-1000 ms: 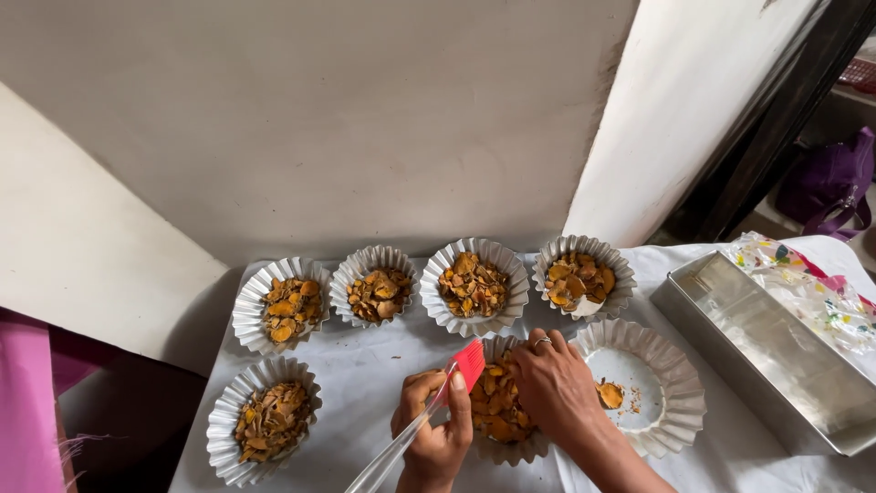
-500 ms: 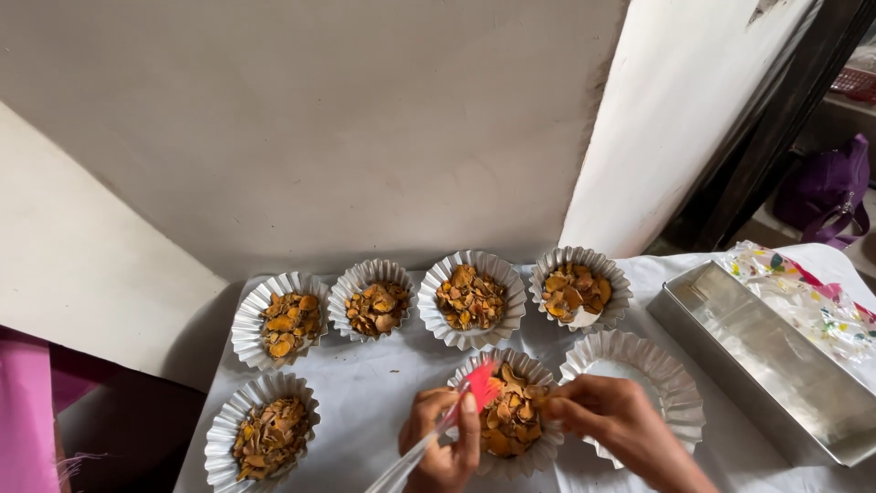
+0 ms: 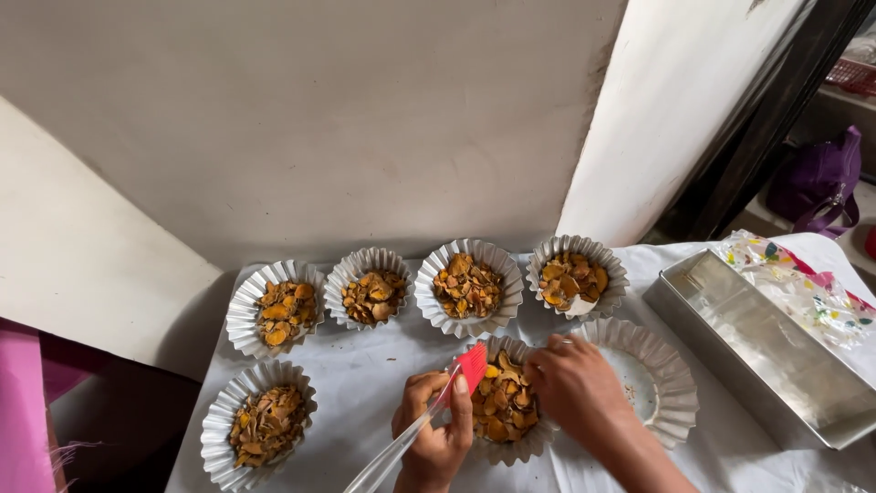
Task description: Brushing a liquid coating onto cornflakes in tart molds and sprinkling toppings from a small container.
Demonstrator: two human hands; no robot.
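Head view, left hand [image 3: 436,429] gripping red brush [image 3: 471,365], right hand [image 3: 577,388] pinching foil cup [image 3: 505,408]

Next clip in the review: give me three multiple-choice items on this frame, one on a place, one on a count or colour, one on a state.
1. Where is the metal tray?
A. far left of the table
B. at the right of the table
C. under the cups

2. How many fluted cups hold orange-brown dried chips?
A. three
B. six
C. nine

3. What state is the cup by the right hand in?
A. nearly empty
B. heaped full
C. upside down

Answers:
1 B, the tray lies along the right side, beside a patterned plastic bag.
2 B, four filled cups stand in the back row and two in front.
3 A, only a few crumbs lie on its white bottom, while the left hand holds a red brush.
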